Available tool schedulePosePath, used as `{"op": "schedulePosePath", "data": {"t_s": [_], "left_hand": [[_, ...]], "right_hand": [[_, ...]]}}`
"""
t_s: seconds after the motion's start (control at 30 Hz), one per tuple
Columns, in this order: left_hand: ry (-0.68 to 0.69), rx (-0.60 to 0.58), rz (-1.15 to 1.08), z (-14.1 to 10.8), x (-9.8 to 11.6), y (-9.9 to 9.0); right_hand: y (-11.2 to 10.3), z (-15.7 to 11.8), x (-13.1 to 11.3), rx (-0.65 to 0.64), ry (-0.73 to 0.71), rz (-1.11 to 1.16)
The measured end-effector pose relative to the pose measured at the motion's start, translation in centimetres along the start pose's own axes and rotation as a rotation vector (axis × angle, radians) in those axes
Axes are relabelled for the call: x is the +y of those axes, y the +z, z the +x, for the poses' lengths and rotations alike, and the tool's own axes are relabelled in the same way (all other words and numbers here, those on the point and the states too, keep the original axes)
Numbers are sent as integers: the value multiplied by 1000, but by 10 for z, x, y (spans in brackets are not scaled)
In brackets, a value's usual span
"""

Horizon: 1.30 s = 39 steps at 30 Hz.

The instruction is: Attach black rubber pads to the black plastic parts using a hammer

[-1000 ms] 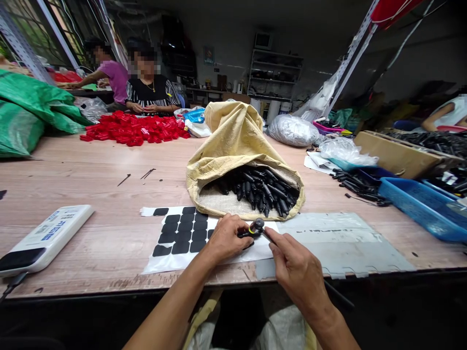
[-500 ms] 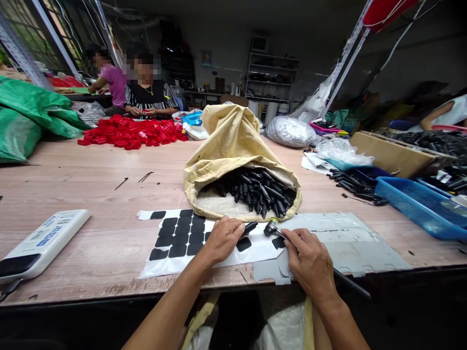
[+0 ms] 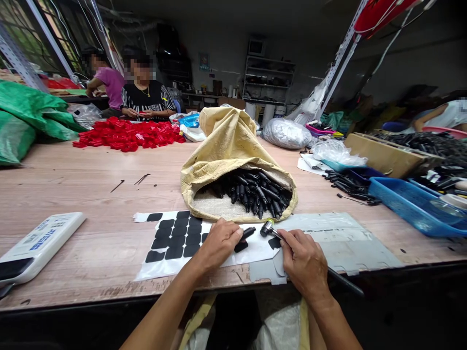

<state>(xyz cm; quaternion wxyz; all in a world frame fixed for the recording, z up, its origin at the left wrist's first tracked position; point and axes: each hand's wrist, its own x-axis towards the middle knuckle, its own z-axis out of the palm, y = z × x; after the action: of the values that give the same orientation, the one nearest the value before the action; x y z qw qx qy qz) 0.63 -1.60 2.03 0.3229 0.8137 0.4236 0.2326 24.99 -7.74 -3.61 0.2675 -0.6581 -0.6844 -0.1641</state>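
My left hand [image 3: 219, 245] is closed around a black tubular part [image 3: 248, 234], its end pointing right over the white sheet. My right hand [image 3: 303, 260] grips a small mallet [image 3: 267, 228] with a black and yellow-green head and a metal shaft. Its dark handle runs back past my wrist. The mallet head lies just right of the tubular part, with a small gap between them. Under my hands is a white backing sheet [image 3: 215, 265] with rounded black stickers [image 3: 177, 241]; one is partly covered by the tubular part. A grey plate [image 3: 343, 245] lies at the right.
Beyond my hands, a yellow sack [image 3: 226, 141] opens toward me with many black parts [image 3: 260, 192] inside. A white boxy device [image 3: 44, 243] is at left, blue trays [image 3: 404, 204] at right. Red pieces [image 3: 127, 133] are heaped before a seated co-worker [image 3: 148, 95].
The view has shifted slightly, moving the scene left. My left hand has brought the tubular part a little nearer to me, so it now partly covers a sticker. My mallet grip looks unchanged.
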Motion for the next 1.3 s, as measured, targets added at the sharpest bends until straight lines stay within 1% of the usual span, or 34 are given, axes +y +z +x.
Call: {"op": "schedulePosePath", "data": {"t_s": [0.03,0.07,0.13,0.17,0.2,0.27,0.33,0.4,0.43,0.47,0.5,0.53,0.57,0.6,0.63,0.67,0.73,0.77,0.83,0.87,0.9,0.97,1.0,1.07,1.17,1.3], "left_hand": [[21,-25,-30,-10,9,-4],[39,-75,-70,-21,17,-7],[62,-267,-141,-45,30,-7],[81,-367,-137,-55,33,-2],[106,-446,-91,-64,32,7],[140,-548,114,-77,21,36],[74,-593,372,-82,4,71],[26,-627,522,-85,-9,100],[23,-638,549,-86,-11,107],[32,-653,547,-86,-10,108],[53,-665,512,-86,-6,104],[81,-667,451,-84,2,94],[108,-659,370,-79,10,79],[151,-621,263,-72,19,61],[171,-523,174,-61,27,41],[158,-422,138,-47,32,22],[74,-171,214,-9,30,-12],[20,-41,286,12,22,-26],[-104,212,486,52,-1,-44],[-155,267,601,68,-15,-49],[-187,270,632,81,-28,-52],[-214,239,672,96,-51,-52],[-217,215,676,100,-59,-51],[-213,183,696,100,-67,-48],[-200,162,722,95,-64,-46],[-150,137,727,82,-44,-49]], "right_hand": [[0,0,0,-4,1,-2],[0,0,-1,-9,2,-3],[0,0,-1,-14,11,-6],[0,0,-1,-14,15,-8],[0,0,-1,-14,18,-11],[0,0,-1,-16,18,-15],[0,0,-1,-17,16,-18],[0,0,-2,-14,14,-19],[-1,0,-2,-13,12,-19],[-1,0,-2,-12,10,-18],[-1,0,-2,-11,8,-18],[-1,0,-3,-10,6,-18],[-1,0,-3,-9,3,-19],[-1,0,-2,-7,1,-21],[-1,-1,-2,-5,-1,-22],[0,-1,-2,-1,-3,-23],[1,-1,-1,3,-3,-19],[1,-1,-1,4,0,-17],[1,-1,-1,5,8,-9],[1,-1,-1,4,11,-5],[1,0,-1,3,13,1],[0,0,-2,4,14,13],[0,1,-2,3,13,17],[-1,1,-3,0,17,20],[-1,1,-3,-4,30,18],[-2,1,-4,-13,40,18]]}}
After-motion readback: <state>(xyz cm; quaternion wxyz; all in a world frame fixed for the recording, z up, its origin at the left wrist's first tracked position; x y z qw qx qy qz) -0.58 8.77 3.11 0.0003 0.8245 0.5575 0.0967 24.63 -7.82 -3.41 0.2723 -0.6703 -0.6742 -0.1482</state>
